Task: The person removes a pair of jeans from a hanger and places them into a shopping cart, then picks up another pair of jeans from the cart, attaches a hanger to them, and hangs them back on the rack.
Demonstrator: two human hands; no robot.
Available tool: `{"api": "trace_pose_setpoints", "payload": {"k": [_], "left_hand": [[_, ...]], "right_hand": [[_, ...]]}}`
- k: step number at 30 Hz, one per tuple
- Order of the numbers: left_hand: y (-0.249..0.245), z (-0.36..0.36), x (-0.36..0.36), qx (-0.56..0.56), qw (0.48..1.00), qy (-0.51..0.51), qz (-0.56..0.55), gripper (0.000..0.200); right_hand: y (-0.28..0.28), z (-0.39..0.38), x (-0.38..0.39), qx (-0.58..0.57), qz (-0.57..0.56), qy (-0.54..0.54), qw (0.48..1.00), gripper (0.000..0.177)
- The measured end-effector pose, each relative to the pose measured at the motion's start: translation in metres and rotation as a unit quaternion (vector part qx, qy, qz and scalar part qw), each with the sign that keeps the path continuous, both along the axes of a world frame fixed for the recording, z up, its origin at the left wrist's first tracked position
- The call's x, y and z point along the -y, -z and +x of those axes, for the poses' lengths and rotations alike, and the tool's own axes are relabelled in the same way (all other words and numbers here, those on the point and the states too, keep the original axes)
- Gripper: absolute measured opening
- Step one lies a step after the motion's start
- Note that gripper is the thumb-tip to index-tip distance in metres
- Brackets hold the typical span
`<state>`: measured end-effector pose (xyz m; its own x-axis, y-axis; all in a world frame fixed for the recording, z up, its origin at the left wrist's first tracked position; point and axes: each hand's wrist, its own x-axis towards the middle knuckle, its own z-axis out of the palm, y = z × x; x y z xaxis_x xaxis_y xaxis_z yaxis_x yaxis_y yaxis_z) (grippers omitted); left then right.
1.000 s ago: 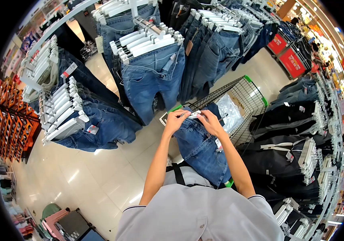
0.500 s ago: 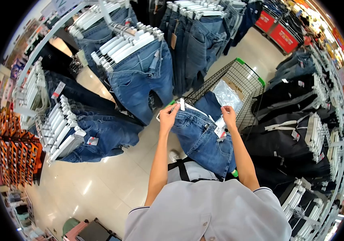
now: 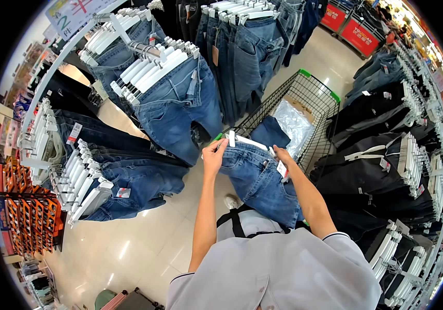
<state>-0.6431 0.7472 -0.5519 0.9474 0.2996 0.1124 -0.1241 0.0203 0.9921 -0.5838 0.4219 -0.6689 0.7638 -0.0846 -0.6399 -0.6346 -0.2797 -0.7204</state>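
Observation:
A pair of blue denim jeans [image 3: 255,178] hangs in front of my body, its waistband along a white clip hanger [image 3: 251,141]. My left hand [image 3: 212,156] is closed at the left end of the waistband, beside a white hanger piece. My right hand [image 3: 284,157] is closed around the hanger's right end, its fingertips partly hidden. Just below that hand a white and red price tag [image 3: 282,169] hangs against the denim. Behind the jeans stands a wire shopping cart [image 3: 320,97] with green corners, holding a folded dark blue garment [image 3: 269,133] and a clear plastic-wrapped package [image 3: 293,124].
Racks of blue jeans [image 3: 172,103] on white hangers stand ahead and to the left [image 3: 128,178]. Black trousers [image 3: 369,165] hang close on my right. Red sign boxes [image 3: 360,36] stand at the back right, an orange display [image 3: 35,217] far left. Pale tiled floor [image 3: 128,253] lies between.
My right hand has moved inward and slightly down to the hanger's right end. The left hand keeps its hold, and the view has shifted a little.

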Motion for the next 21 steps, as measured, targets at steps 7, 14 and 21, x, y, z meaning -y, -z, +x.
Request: {"api": "trace_pose_setpoints", "payload": {"k": [7,14,21], "left_hand": [[0.004,0.001,0.000,0.015,1.000,0.009,-0.001,0.024],[0.000,0.002,0.000,-0.008,0.999,0.016,-0.026,0.026],[-0.003,0.001,0.001,0.007,0.999,0.018,-0.039,0.025]], "right_hand": [[0.008,-0.002,0.018,-0.039,0.259,0.129,0.956,0.036],[-0.051,-0.020,0.034,-0.073,0.247,0.129,0.958,0.034],[-0.025,-0.024,0.051,-0.003,0.293,0.165,0.942,0.027]]}}
